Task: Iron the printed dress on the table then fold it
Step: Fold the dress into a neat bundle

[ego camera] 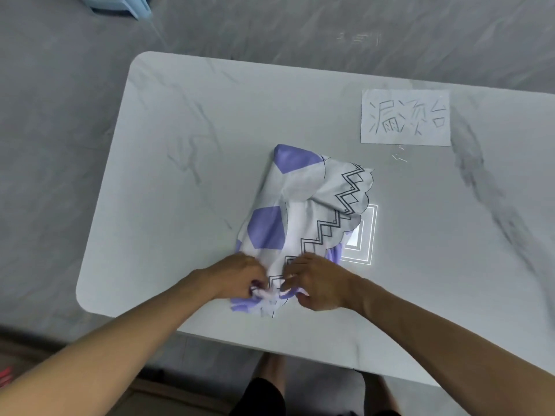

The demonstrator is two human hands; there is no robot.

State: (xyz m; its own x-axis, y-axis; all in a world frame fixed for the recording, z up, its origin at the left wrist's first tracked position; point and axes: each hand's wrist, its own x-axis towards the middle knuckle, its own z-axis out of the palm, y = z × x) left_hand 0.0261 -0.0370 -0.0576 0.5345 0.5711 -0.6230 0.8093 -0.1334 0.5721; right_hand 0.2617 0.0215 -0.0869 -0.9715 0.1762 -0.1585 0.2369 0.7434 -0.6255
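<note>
A printed dress (303,211), white with purple hexagons and black zigzag trim, lies bunched near the middle of a grey marble-patterned table (180,151), partly covering a square white outline (368,235) marked on the tabletop. The left hand (237,276) and right hand (316,280) sit close together at the near edge of the dress, fingers curled into gathered fabric. A paper sheet (405,117) with handwritten characters lies toward the far right.

One table (180,145). One printed dress (300,205). Two hands: left hand (237,276) and right hand (318,283). One sheet of paper (405,117) with handwritten characters, well beyond the right hand. One white square marking (365,235), just beyond the right hand. One pale blue object (120,4), cut off by the frame, far beyond the left hand.
</note>
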